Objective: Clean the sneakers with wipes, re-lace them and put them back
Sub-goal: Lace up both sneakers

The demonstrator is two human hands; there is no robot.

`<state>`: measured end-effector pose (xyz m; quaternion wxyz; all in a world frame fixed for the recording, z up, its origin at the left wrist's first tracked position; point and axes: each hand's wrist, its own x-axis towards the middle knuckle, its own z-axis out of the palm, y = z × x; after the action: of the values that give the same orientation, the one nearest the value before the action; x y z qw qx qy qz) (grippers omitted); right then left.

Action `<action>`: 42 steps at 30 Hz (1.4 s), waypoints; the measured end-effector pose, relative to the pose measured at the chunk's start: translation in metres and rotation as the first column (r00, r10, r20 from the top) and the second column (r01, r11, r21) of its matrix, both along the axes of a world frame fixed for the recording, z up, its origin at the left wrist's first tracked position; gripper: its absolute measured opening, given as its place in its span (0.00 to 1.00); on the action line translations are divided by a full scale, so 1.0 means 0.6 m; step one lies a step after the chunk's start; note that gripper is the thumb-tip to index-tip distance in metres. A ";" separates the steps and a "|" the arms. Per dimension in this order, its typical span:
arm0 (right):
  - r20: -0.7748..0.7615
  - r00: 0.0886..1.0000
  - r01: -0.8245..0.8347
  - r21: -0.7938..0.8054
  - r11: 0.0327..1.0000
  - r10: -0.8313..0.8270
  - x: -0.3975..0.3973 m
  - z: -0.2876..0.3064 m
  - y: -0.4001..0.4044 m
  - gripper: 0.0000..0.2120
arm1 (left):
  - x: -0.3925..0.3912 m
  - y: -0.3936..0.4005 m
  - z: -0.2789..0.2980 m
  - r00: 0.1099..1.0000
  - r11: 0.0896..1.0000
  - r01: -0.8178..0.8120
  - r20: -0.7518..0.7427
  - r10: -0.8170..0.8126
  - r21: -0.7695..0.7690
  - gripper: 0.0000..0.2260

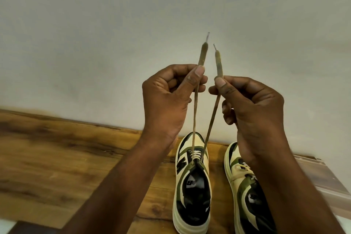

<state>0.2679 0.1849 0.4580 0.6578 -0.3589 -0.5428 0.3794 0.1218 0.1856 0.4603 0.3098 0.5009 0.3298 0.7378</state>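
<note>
Re-lacing step under way: left hand (pixel 167 97) and right hand (pixel 248 108) each pinch one end of the lace (pixel 195 119) between thumb and curled fingers, drawn taut above the left sneaker (pixel 191 186). Second sneaker (pixel 245 192) stands just beside it, already laced. Next move probably calls for evening both ends, then tying.

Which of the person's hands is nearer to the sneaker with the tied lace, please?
Right. The right hand is raised directly above the tied sneaker, overlapping its toe in view; the left hand is raised further left.

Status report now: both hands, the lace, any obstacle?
Left hand and right hand each pinch one lace end. Lace pulled up from left sneaker. Right sneaker already tied. No obstacle visible.
</note>
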 end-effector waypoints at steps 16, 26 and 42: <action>-0.180 0.983 -0.031 -0.076 0.997 0.017 -0.002 0.023 0.009 0.09 | 0.031 0.012 0.034 0.999 0.995 0.034 -0.012 -0.033 0.091 0.03; -0.233 0.972 -0.016 -0.072 0.997 -0.001 0.004 0.024 0.021 0.10 | 0.031 0.022 0.032 0.996 0.997 0.059 0.058 -0.062 0.051 0.04; -0.223 0.975 -0.001 -0.008 1.000 -0.001 -0.013 0.028 0.025 0.05 | 0.024 0.019 0.032 0.998 0.998 0.056 0.034 -0.056 0.009 0.04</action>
<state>0.2602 0.2001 0.4751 0.7132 -0.3165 -0.4639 0.4194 0.1363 0.1971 0.4792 0.3339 0.4987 0.3074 0.7385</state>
